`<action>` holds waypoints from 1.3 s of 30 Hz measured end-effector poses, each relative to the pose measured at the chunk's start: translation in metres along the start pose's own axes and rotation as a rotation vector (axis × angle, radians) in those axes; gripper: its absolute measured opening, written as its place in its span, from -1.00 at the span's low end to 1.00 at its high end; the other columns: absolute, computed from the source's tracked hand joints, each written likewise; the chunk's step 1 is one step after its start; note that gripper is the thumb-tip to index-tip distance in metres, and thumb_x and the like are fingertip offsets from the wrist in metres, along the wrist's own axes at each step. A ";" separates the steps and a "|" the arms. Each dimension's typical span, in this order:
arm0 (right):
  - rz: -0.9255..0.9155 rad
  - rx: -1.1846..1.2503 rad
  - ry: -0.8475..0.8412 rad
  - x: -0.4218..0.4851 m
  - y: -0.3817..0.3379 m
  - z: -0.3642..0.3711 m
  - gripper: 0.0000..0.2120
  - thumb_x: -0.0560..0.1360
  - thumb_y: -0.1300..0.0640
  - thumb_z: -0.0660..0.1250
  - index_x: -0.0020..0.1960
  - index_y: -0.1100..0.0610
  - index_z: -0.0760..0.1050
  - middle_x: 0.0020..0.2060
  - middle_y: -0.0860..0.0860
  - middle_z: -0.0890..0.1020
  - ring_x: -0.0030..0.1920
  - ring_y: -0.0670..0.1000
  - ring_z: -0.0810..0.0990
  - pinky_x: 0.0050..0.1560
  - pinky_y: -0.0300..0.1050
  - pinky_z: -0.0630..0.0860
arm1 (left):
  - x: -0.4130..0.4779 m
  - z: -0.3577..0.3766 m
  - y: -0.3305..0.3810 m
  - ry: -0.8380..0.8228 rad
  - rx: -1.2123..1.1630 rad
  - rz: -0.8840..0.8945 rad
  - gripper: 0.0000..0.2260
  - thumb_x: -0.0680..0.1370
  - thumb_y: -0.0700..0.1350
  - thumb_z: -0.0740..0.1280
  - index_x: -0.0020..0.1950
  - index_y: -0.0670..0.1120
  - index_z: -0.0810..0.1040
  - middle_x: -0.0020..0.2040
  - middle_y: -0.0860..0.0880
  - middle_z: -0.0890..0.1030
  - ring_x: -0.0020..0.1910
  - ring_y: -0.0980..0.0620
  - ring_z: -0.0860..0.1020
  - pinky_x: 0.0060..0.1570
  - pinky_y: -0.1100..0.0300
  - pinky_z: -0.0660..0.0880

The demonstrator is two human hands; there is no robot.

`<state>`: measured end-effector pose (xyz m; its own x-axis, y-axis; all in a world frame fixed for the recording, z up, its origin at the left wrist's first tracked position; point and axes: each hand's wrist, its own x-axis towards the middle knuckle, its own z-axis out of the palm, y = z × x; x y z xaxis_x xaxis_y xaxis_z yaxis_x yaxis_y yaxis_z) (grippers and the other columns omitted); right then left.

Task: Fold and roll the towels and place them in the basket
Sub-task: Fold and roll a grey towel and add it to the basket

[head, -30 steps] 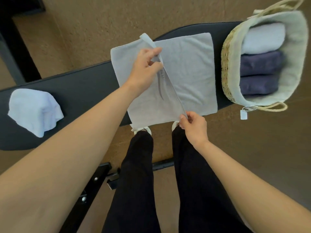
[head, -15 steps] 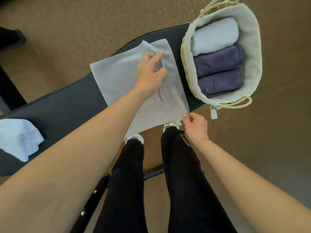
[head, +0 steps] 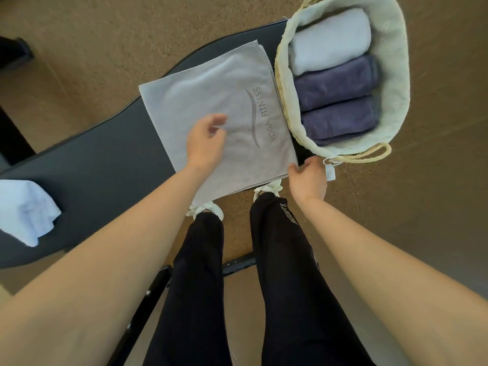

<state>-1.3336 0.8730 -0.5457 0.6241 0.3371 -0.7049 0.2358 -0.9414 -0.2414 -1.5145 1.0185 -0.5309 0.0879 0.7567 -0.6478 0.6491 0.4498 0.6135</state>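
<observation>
A grey towel (head: pixel 219 120) printed "YOGA FITNESS" lies folded flat on the black bench (head: pixel 92 180), its right edge against the basket. My left hand (head: pixel 206 143) hovers just above the towel's near half, fingers loosely apart and holding nothing. At the towel's near right corner, the thumb of my right hand (head: pixel 307 178) rests on the cloth; whether the fingers grip it is hidden. The woven basket (head: pixel 396 75) with its cream lining stands at the bench's right end. It holds one pale rolled towel (head: pixel 330 46) and two purple rolled towels (head: pixel 338 101).
A crumpled light blue towel (head: pixel 23 210) lies at the bench's left end. A white tag (head: pixel 330 173) hangs from the basket handle beside my right hand. My legs in black trousers stand against the bench's near edge. Brown carpet surrounds the bench.
The towel's raised half has come down to the right and now lies flat with the print up. My left hand has let go of the fold and drawn back toward me.
</observation>
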 end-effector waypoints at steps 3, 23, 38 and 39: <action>-0.006 0.021 0.022 0.002 -0.002 0.005 -0.57 0.58 -0.03 0.35 0.32 0.22 0.42 0.18 0.15 0.56 0.17 0.18 0.57 0.04 -0.06 0.39 | -0.028 -0.019 -0.047 0.321 0.077 -0.209 -0.68 0.54 -0.22 0.29 0.27 -0.02 0.55 0.21 0.05 0.52 0.12 0.08 0.54 0.09 0.13 0.49; 0.113 0.105 -0.133 -0.043 0.006 0.040 -0.93 0.53 0.17 0.42 -0.01 0.10 0.54 -0.05 0.14 0.68 -0.05 0.16 0.70 0.03 0.07 0.66 | -0.086 -0.052 -0.158 0.215 -0.302 -0.843 -0.75 0.48 -0.03 0.57 0.09 -0.11 0.69 0.08 -0.16 0.70 0.05 -0.08 0.66 0.16 0.00 0.60; 0.176 0.648 -0.207 -0.097 -0.033 0.006 -0.80 0.63 0.22 0.32 0.18 0.05 0.65 0.04 0.05 0.72 -0.16 -0.03 0.70 -0.16 -0.18 0.63 | -0.083 -0.150 -0.107 0.146 -0.546 -0.524 -0.83 0.66 -0.15 0.34 0.23 -0.03 0.62 0.05 -0.04 0.68 -0.14 0.05 0.63 -0.07 0.18 0.58; 0.165 0.700 -0.217 -0.091 -0.043 0.002 -0.82 0.63 0.21 0.32 0.17 0.07 0.65 0.05 0.06 0.72 -0.14 -0.02 0.71 -0.15 -0.18 0.62 | -0.073 -0.153 -0.100 0.130 -0.572 -0.511 -0.84 0.66 -0.15 0.33 0.20 -0.04 0.66 0.04 -0.04 0.68 -0.13 0.06 0.62 -0.08 0.20 0.58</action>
<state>-1.4022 0.8830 -0.4724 0.4326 0.2481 -0.8667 -0.4221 -0.7937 -0.4379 -1.7016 0.9912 -0.4754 -0.2298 0.4228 -0.8766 0.0908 0.9061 0.4133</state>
